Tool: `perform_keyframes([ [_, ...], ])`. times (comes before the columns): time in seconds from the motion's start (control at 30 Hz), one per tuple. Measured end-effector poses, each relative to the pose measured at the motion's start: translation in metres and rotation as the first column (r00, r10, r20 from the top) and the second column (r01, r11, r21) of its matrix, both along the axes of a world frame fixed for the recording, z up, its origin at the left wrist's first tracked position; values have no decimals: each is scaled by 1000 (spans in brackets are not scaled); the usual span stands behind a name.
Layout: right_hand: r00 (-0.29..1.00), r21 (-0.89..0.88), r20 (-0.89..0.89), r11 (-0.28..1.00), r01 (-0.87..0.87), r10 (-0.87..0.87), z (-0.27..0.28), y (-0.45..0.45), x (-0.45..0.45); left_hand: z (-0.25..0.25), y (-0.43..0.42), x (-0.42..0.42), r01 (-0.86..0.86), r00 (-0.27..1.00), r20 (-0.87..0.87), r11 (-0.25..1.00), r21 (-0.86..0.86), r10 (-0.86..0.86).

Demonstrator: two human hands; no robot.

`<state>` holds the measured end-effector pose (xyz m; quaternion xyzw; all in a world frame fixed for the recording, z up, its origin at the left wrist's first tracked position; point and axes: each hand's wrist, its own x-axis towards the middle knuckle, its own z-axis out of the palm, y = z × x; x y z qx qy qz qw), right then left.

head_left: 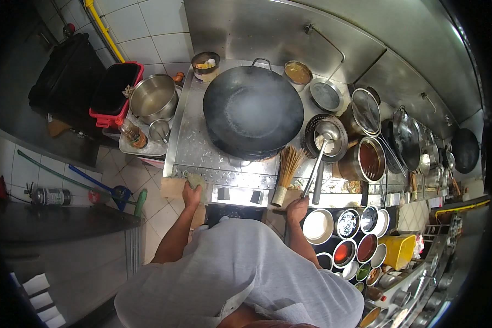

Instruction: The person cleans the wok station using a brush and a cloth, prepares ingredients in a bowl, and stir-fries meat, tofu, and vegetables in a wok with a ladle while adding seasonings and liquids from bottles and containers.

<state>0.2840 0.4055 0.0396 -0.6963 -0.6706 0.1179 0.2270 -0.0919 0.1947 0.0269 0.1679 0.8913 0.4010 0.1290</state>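
A bright yellow, rectangular plastic container (397, 250) stands out against the round, blackish metal wok (253, 109).

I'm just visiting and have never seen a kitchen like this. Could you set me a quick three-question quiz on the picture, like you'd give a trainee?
1. True or false: the red-capped bottle is to the left of the big wok.
2. What colour is the tub beside the round containers? a) blue b) yellow c) white
3. Fill in the blank: the right hand is at the handle end of the ____.

Key: 1. True; 2. b; 3. ladle
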Motion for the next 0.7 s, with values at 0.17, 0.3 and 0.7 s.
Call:
perform_keyframes([
  [0.17, 1000, -16, 13, 1000, 11, -11, 1, 2, 0, 6, 0, 1, 10, 999, 46, 1000, 25, -11],
  [0.3, 1000, -69, -3, 998, 1, -1, 8, 1, -1, 4, -1, 0, 20, 998, 65, 999, 30, -21],
  [0.7, 999, -76, -20, 997, 29, -31, 3, 1, 0, 4, -1, -1, 32, 999, 28, 999, 13, -32],
])
